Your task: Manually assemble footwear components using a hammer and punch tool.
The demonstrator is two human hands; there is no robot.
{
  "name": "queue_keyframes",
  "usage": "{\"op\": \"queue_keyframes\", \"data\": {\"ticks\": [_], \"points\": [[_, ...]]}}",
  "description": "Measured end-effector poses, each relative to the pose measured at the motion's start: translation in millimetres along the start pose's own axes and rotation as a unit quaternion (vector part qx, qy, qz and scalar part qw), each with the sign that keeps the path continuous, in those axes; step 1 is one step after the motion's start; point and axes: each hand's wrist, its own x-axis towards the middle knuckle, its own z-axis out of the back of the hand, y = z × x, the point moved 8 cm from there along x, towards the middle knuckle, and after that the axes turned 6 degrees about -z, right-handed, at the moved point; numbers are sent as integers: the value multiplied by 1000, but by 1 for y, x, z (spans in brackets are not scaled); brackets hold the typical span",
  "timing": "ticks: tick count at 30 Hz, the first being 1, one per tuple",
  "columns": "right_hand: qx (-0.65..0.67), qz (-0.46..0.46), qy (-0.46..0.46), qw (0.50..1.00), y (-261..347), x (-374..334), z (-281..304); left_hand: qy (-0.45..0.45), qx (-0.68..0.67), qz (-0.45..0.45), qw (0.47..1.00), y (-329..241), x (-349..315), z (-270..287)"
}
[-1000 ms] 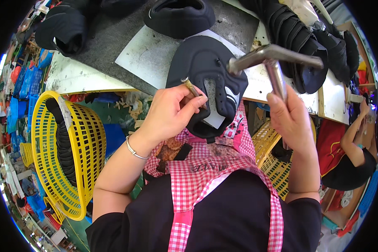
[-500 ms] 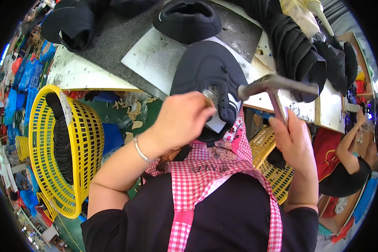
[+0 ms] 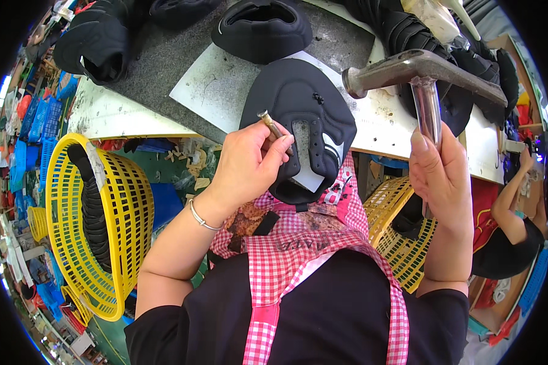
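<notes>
A black shoe upper (image 3: 274,91) lies over the near table edge, its lace opening toward me and a row of small holes along each side. White marks show on its right side. My left hand (image 3: 249,155) is closed around a short metal punch (image 3: 276,130), tilted above the upper's left eyelet row; I cannot tell whether its tip touches. In my right hand (image 3: 439,170) is a hammer (image 3: 429,112), gripped by its metal handle and raised to the right of the upper. Small dark bits (image 3: 318,98) lie on the upper.
A white board (image 3: 207,91) lies beneath the upper on a dark mat (image 3: 158,79). More black uppers (image 3: 262,30) sit behind and at both sides. Yellow baskets (image 3: 137,213) stand left and right below the table. Another person's arm (image 3: 510,213) shows at far right.
The hammer has risen and moved right, away from the upper. My left hand has shifted slightly left with the punch, which now leans over the left eyelet row.
</notes>
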Motion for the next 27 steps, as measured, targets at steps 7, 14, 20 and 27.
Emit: {"op": "queue_keyframes", "data": {"ticks": [7,14,20,27], "points": [[27,18,-24,999,6,2,5,-4,109,-119,987,-21,0,0],[-373,215,-13,903,19,-20,-39,-24,296,-243,923,-50,-10,-10],[-189,-40,1,981,-33,11,-1,-32,11,-30,999,-3,9,10],[52,0,-24,998,1,18,9,6,51,-26,998,-2,12,10]]}}
